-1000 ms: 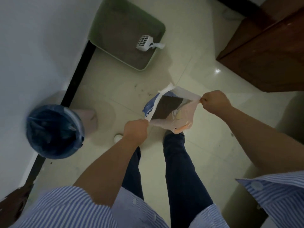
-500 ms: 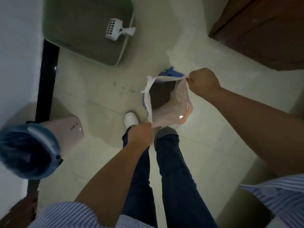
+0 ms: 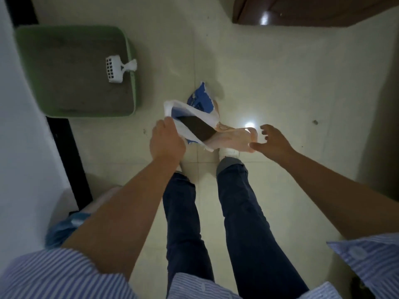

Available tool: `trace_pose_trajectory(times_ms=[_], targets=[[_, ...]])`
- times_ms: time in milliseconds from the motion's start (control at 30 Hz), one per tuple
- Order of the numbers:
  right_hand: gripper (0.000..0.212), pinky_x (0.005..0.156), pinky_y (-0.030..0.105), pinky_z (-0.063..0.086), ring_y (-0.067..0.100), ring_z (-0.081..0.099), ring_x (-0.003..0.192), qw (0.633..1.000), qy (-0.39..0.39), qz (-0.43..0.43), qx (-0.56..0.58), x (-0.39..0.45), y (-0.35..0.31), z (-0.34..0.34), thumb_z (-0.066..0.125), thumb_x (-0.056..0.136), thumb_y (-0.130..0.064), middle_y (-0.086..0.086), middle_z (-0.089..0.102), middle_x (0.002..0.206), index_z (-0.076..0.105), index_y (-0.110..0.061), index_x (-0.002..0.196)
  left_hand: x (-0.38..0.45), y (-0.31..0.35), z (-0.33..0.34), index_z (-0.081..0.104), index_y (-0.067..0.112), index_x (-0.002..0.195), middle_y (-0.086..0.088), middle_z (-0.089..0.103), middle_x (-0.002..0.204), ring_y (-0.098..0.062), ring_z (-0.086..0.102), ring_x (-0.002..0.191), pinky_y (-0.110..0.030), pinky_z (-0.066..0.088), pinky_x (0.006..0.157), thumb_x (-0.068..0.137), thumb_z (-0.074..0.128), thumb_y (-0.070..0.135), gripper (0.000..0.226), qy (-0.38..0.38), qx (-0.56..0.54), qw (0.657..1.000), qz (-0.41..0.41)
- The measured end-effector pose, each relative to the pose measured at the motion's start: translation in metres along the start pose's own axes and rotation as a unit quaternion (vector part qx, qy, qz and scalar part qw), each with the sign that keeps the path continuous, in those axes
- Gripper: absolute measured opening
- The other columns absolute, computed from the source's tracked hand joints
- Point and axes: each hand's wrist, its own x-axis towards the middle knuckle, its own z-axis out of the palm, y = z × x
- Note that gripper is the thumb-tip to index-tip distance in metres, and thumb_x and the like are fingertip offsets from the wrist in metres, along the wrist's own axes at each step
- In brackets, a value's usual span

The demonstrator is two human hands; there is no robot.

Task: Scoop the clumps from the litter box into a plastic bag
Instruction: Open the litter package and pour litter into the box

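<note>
Pale glossy floor tiles fill the head view, with a white wall along the left edge and a dark wooden cabinet at the top right. We see the green litter box on the floor beside the wall, filled with grey litter; a white slotted scoop lies on the litter with its handle resting toward the right rim. We stand on the tiles in dark jeans and white shoes, wearing a blue-striped shirt. The plastic bag, white with blue print and a translucent pinkish lower part, hangs in the air above the shoes, to the right of and nearer us than the litter box, its mouth gaping to show a dark interior. Our left hand grips the left edge of the bag mouth, fingers curled round the plastic. Our right hand is beside the pinkish end of the bag with fingers spread and released, grasping nothing; the thumb tip appears to touch or nearly touch the plastic, and we cannot tell which. A bin with a blue liner shows at the lower left, partly hidden behind the left forearm.
</note>
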Motion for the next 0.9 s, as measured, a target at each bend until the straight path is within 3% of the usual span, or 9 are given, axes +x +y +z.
trace_pose_trajectory(times_ms=[100,200,333,433,500,600,700,767,900], targets=[[0.045,0.099,0.036,0.039,0.031,0.048,0.120,0.996,-0.024,0.058,0.063,-0.004,0.012,0.013,0.052,0.092,-0.022,0.017,0.051,0.131,0.045,0.000,0.132,0.014,-0.005,-0.013,0.032,0.009,0.139,-0.018,0.036,0.134,-0.032,0.039,0.123,-0.038,0.039,0.095,0.090,0.048,0.001,0.052,-0.004,0.162,0.985,0.066],[0.034,0.068,0.030,0.043,0.030,0.052,0.082,0.992,0.008,0.063,0.109,-0.005,0.012,0.033,0.043,0.095,-0.023,0.020,0.055,0.088,0.058,0.008,0.094,0.018,-0.007,-0.021,0.038,0.006,0.136,-0.018,0.036,0.135,-0.032,0.043,0.120,-0.037,0.040,0.095,0.094,0.043,0.002,0.042,-0.027,0.321,0.932,0.168],[0.041,0.048,0.021,0.023,0.015,0.031,0.054,0.976,0.068,0.062,0.197,-0.008,0.004,0.062,0.042,0.095,-0.015,0.003,0.032,0.057,0.038,-0.009,0.054,0.019,0.000,-0.022,0.052,0.002,0.124,-0.016,0.045,0.128,-0.031,0.053,0.111,-0.035,0.046,0.088,0.095,0.042,0.002,0.031,-0.044,0.378,0.899,0.218],[0.031,0.064,0.025,0.032,0.020,0.041,0.070,0.937,0.128,0.021,0.325,-0.011,-0.004,0.085,0.044,0.095,-0.011,0.010,0.044,0.069,0.059,0.005,0.074,0.018,-0.006,-0.015,0.073,0.011,0.074,-0.009,0.066,0.086,-0.023,0.065,0.075,-0.024,0.049,0.054,0.052,0.082,0.015,0.024,0.013,0.450,0.799,0.398],[0.029,0.066,0.027,0.034,0.019,0.043,0.072,0.909,0.168,0.008,0.382,-0.008,-0.006,0.096,0.042,0.097,-0.014,0.008,0.047,0.072,0.062,0.006,0.097,0.019,-0.006,-0.013,0.069,0.015,0.050,-0.006,0.067,0.071,-0.022,0.058,0.073,-0.024,0.043,0.058,0.037,0.075,0.013,0.015,0.005,0.491,0.715,0.497],[0.028,0.078,0.032,0.049,0.017,0.047,0.082,0.857,0.231,0.040,0.459,-0.003,0.003,0.099,0.037,0.099,-0.017,-0.006,0.045,0.073,0.054,0.000,0.114,0.025,0.000,-0.003,0.066,0.010,0.102,-0.009,0.061,0.112,-0.024,0.045,0.110,-0.030,0.032,0.093,0.076,0.046,0.004,0.033,-0.055,0.501,0.690,0.519],[0.040,0.090,0.029,0.047,0.013,0.050,0.095,0.797,0.260,0.073,0.541,-0.003,0.014,0.098,0.048,0.094,-0.015,-0.004,0.047,0.103,0.037,-0.005,0.131,0.030,0.006,-0.001,0.045,0.013,0.125,-0.007,0.058,0.118,-0.024,0.053,0.111,-0.030,0.035,0.098,0.090,0.043,0.004,0.036,-0.104,0.554,0.692,0.452],[0.046,0.089,0.030,0.048,0.015,0.050,0.097,0.797,0.227,0.117,0.548,-0.003,0.016,0.104,0.058,0.089,-0.025,-0.004,0.048,0.099,0.040,-0.009,0.128,0.027,0.006,-0.004,0.044,0.015,0.126,-0.006,0.059,0.116,-0.023,0.055,0.109,-0.030,0.037,0.095,0.091,0.044,0.006,0.036,-0.115,0.577,0.669,0.455],[0.053,0.077,0.035,0.053,0.022,0.054,0.094,0.855,0.030,0.163,0.492,-0.006,-0.009,0.116,0.053,0.085,-0.052,0.005,0.054,0.090,0.053,-0.007,0.112,0.020,0.005,-0.007,0.047,0.016,0.124,-0.006,0.059,0.114,-0.022,0.056,0.107,-0.031,0.038,0.095,0.090,0.047,0.007,0.035,-0.141,0.603,0.629,0.470]])
